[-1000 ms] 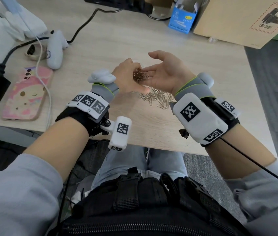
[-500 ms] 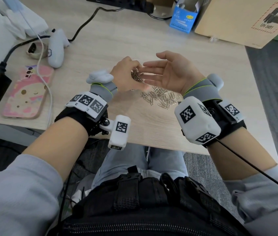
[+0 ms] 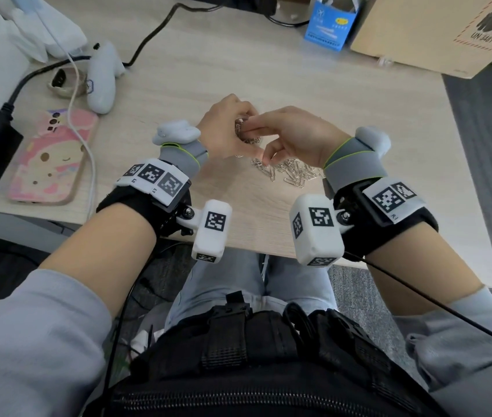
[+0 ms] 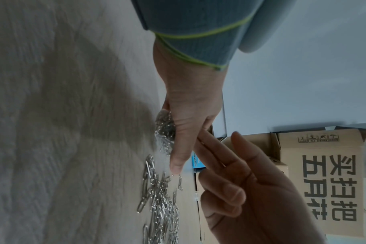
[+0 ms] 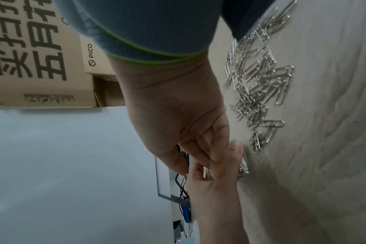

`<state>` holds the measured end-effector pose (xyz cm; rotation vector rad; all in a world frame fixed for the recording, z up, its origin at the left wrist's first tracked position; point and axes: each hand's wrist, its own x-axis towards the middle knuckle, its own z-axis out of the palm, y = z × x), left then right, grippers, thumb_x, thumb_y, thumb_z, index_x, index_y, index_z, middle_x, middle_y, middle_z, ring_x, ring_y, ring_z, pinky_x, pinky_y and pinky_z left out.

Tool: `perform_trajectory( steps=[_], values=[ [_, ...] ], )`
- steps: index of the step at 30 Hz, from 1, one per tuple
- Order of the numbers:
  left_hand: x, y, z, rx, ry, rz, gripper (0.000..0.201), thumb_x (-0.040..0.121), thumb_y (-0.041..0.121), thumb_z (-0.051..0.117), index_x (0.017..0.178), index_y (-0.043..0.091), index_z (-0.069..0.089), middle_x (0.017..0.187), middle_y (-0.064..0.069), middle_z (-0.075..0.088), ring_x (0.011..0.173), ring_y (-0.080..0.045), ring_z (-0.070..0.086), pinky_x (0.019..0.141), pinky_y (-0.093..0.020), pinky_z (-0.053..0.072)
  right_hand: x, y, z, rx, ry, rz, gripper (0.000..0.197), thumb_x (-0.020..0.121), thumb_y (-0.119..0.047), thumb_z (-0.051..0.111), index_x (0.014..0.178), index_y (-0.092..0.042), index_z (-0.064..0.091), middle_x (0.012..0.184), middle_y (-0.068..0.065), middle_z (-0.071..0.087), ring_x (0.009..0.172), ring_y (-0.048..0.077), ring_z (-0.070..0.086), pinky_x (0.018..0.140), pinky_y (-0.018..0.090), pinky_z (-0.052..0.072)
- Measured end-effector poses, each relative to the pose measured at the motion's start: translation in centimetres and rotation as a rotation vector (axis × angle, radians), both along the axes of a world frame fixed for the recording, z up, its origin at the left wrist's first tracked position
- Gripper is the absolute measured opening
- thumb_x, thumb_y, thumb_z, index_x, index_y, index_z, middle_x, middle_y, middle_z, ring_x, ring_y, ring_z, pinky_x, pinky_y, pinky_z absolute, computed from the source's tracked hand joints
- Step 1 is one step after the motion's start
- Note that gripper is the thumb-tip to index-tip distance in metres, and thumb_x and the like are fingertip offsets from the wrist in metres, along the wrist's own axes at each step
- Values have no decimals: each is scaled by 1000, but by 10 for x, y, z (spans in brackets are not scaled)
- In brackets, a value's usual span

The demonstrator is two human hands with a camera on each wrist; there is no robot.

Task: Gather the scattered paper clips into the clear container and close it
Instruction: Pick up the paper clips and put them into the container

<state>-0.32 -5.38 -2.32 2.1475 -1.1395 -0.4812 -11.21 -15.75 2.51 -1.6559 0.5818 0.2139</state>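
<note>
1. The left hand (image 3: 223,130), raised above the pale wood-grain desk (image 3: 238,64), is cupped around a bunch of silver wire paper clips (image 3: 240,130).
2. The right hand (image 3: 292,136) pinches into that bunch with thumb and curled fingers.
3. A loose pile of silver paper clips (image 3: 292,173) lies on the desk beneath the right wrist.
4. The clear container cannot be seen in any view.

Pale grey-blue long sleeves (image 3: 28,341) are pushed up both forearms. Each wrist carries a black strap (image 3: 136,206) under a white plastic block with black-and-white square markers (image 3: 153,177), plus a grey knit cuff edged in lime green (image 3: 354,165). A thin black cable (image 3: 437,302) trails from the right wrist unit. Light blue jeans (image 3: 238,284) and a black zipped waist bag (image 3: 238,371) sit below.
</note>
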Motion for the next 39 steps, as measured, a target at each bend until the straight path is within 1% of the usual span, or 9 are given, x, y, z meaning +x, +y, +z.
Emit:
perform_trajectory(
  steps=[5, 12, 16, 20, 26, 28, 32, 36, 39],
  values=[
    [4, 2, -5, -17, 22, 26, 52, 59, 28, 85, 104, 16, 62, 105, 1, 47, 94, -7, 47, 71, 2, 30, 1, -3, -6, -287, -123, -104, 25, 86, -16, 58, 103, -3, 70, 111, 7, 70, 39, 8, 60, 41, 17, 40],
    [1, 3, -4, -26, 36, 40, 65, 38, 54, 64, 97, 25, 64, 100, 3, 48, 86, -8, 51, 68, 0, 34, 2, 7, -17, -463, -82, 162, 28, 85, -6, 47, 99, -14, 69, 113, 18, 67, 46, 12, 65, 49, 23, 53],
    [2, 1, -2, -18, 44, 60, 54, 45, 40, 71, 95, 21, 64, 97, 1, 47, 80, -9, 50, 64, -4, 35, 4, 6, -15, -568, -202, 136, 30, 84, -3, 46, 96, -14, 70, 111, 4, 69, 43, 8, 62, 45, 15, 46],
    [4, 1, -5, -33, 34, 41, 54, 47, 37, 70, 98, 21, 65, 97, 2, 48, 81, -8, 51, 63, 3, 33, 6, 11, -19, -620, -129, 292, 31, 86, -6, 43, 102, -11, 70, 84, 5, 62, 38, 7, 59, 47, 23, 49],
    [5, 5, -9, -22, 20, 37, 60, 48, 44, 78, 101, 21, 64, 102, -1, 50, 94, -11, 53, 82, -19, 39, 1, 0, -30, -566, -290, -103, 26, 81, -9, 50, 90, -12, 74, 68, -9, 65, 39, 6, 60, 41, 10, 34],
    [6, 7, -11, -28, 5, 23, 69, 43, 53, 74, 103, 21, 63, 102, 1, 50, 95, -9, 51, 82, -16, 37, -4, -9, -35, -568, -302, -234, 24, 77, -10, 49, 83, -10, 73, 68, -7, 64, 40, 3, 60, 43, 9, 33],
    [6, 5, -10, -27, -31, -17, 86, 37, 63, 62, 111, 20, 59, 104, 3, 46, 97, -10, 47, 83, -14, 33, -20, -28, -46, -668, -207, -462, 27, 72, -18, 53, 88, -13, 74, 84, 4, 71, 71, 12, 62, 68, 22, 48],
    [5, -7, 0, -11, -191, -87, 86, 36, 71, 62, 110, 27, 58, 108, -1, 58, 105, -24, 47, 95, -39, 39, -38, -41, -58, -760, -47, -540, 26, 79, -23, 62, 101, -16, 72, 108, 8, 67, 112, 21, 53, 87, 27, 42],
    [1, -16, 17, 98, -277, -162, 71, 42, 63, 74, 104, 31, 63, 110, 2, 59, 114, -27, 40, 90, -37, 30, -47, -43, -59, -820, 1, -534, 34, 77, -29, 63, 108, -18, 68, 115, 5, 63, 121, 22, 42, 97, 31, 39]
  ],
)
